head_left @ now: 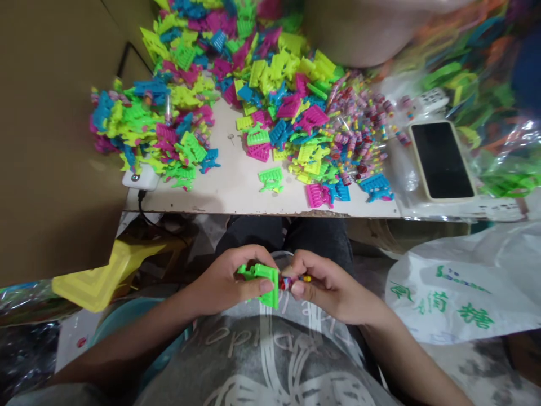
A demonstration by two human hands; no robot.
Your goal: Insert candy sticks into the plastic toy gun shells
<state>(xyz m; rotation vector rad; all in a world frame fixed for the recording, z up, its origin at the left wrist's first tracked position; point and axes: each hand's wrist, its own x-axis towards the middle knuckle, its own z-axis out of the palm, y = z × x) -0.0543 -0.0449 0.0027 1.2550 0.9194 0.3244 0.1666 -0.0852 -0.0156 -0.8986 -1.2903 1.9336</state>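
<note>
Above my lap, my left hand (236, 282) is closed around a bright green plastic toy piece (268, 290) with a flat slab-like end facing right. Opposite it, my right hand (323, 285) pinches a small candy tube (287, 282), reddish with a printed label and a yellow tip. The tube's left end meets the green piece's flat side; whether it is inserted, I cannot tell. On the table just ahead lie a single green toy piece (271, 179), a pink one (318, 195) and a blue one (376, 187).
Piles of coloured toy pieces (270, 73) cover the table, with a heap of small candy tubes (359, 124) beside them. A phone (443, 160) lies at right. A cardboard box (54, 141) stands left, near a white charger (141, 177). A white sack (465, 282) sits lower right.
</note>
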